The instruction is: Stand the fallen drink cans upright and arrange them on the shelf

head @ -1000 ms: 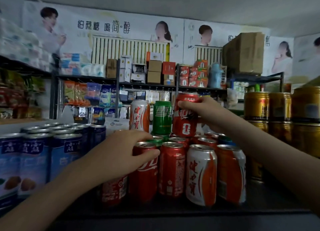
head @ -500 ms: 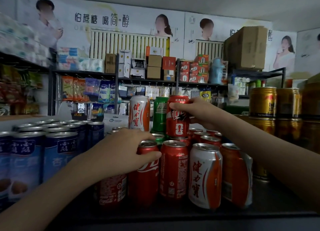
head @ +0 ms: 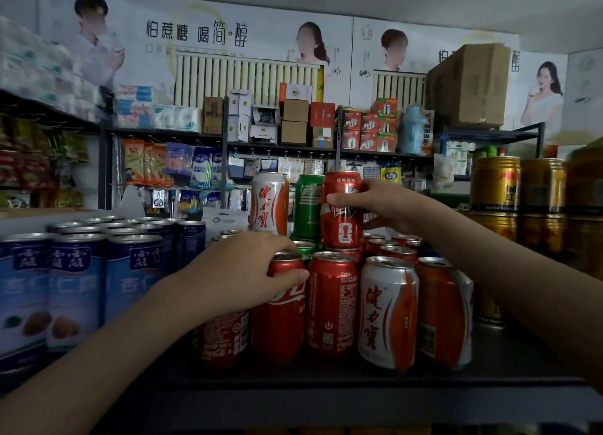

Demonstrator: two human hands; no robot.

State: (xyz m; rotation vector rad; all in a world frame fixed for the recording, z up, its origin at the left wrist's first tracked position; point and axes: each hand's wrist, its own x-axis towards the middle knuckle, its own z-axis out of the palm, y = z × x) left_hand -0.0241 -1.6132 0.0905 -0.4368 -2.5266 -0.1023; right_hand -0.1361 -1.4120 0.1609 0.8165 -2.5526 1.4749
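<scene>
Several red cola cans and white-orange cans stand upright in rows on the dark shelf (head: 326, 379). My left hand (head: 241, 271) rests over the top of a front-row red cola can (head: 280, 320), thumb against its side. My right hand (head: 385, 202) grips a red can (head: 341, 225) standing upright on the second tier, on top of the lower cans. Beside it on that tier stand a green can (head: 306, 206) and a white-orange can (head: 267, 202). A white-orange can (head: 386, 313) and an orange can (head: 443, 313) close the front row on the right.
Blue almond-drink cans (head: 78, 284) fill the shelf's left side. Gold cans (head: 518, 186) are stacked in two tiers on the right. Beyond, across the aisle, racks hold boxes and snack packets, with a large cardboard box (head: 470, 85) on top.
My right hand has lowered the red can slightly and brought it leftward beside the green can on the upper tier. My left hand has stayed on the front cola can.
</scene>
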